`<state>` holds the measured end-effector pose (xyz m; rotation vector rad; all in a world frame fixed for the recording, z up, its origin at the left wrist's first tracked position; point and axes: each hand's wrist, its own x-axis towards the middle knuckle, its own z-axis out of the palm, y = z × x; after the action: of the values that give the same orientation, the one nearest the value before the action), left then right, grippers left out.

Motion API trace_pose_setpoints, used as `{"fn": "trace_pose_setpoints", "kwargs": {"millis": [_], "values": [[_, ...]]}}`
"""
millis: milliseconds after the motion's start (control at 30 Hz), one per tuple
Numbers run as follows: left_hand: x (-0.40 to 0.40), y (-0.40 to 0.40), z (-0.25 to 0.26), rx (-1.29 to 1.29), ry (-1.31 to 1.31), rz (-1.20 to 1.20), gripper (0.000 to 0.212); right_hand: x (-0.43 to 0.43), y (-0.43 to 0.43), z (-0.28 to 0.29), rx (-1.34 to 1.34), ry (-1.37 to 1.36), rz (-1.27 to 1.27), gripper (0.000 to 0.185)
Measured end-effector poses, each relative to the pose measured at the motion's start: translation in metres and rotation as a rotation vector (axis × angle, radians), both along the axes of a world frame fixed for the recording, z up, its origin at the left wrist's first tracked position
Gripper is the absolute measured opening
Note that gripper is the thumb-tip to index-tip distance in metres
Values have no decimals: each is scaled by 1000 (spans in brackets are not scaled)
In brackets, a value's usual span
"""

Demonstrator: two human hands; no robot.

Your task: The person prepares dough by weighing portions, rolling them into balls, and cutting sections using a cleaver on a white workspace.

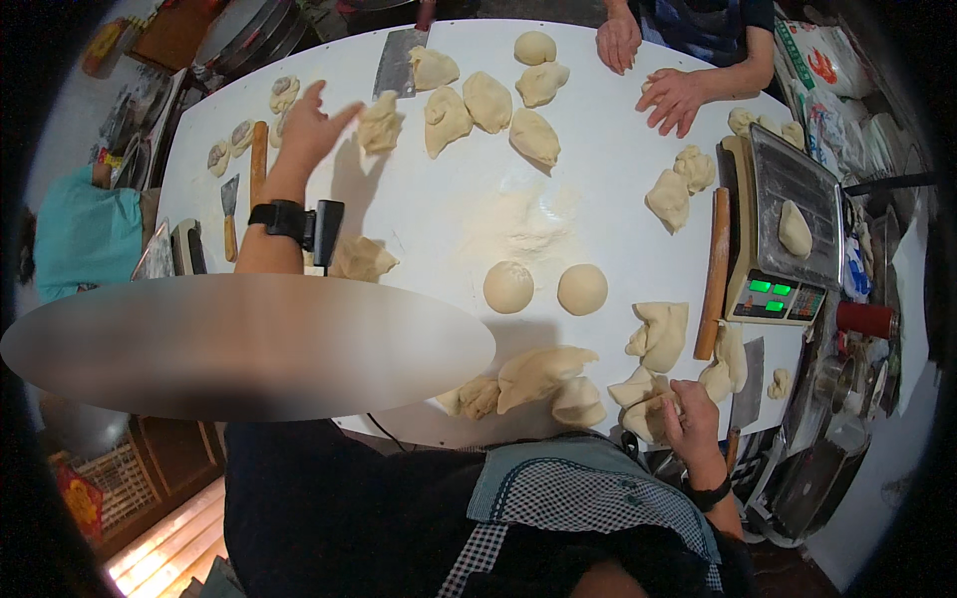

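Note:
My left hand (312, 123) is stretched over the far left of the table, its fingers apart and holding nothing. Just right of its thumb is a slightly blurred dough piece (380, 123); whether it touches the table I cannot tell. Near the table's front edge, my right hand (694, 422) grips a dough piece (647, 418) between thumb and fingers. Beside that lies a folded dough slab (662, 335). Two smooth dough balls (508, 287) sit mid-table, nearest a patch of scattered flour (527, 224). More torn dough (542, 377) lies close to my apron.
A cleaver (398, 63), a bench scraper (229, 213) and a rolling pin (259, 161) lie at left. At right are another rolling pin (712, 273) and a digital scale (794, 209) bearing dough. Across the table, another person's hands (677, 97) rest near the edge. A blurred oval hides the lower left.

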<state>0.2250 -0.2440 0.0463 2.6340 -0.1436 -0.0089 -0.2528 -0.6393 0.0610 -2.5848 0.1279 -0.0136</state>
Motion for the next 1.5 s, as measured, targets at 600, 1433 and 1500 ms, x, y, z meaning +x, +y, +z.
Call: {"fn": "trace_pose_setpoints", "kwargs": {"millis": [600,1433,1500], "values": [[-59,-8,2,-45,-98,-123,59,2,3,-4,-17,19,33,24],[-68,133,-29,283,-66,24,58,4,-1,-2,27,18,47,23],[-88,174,-36,556,267,123,53,3,0,-2,20,72,10,23]]}}
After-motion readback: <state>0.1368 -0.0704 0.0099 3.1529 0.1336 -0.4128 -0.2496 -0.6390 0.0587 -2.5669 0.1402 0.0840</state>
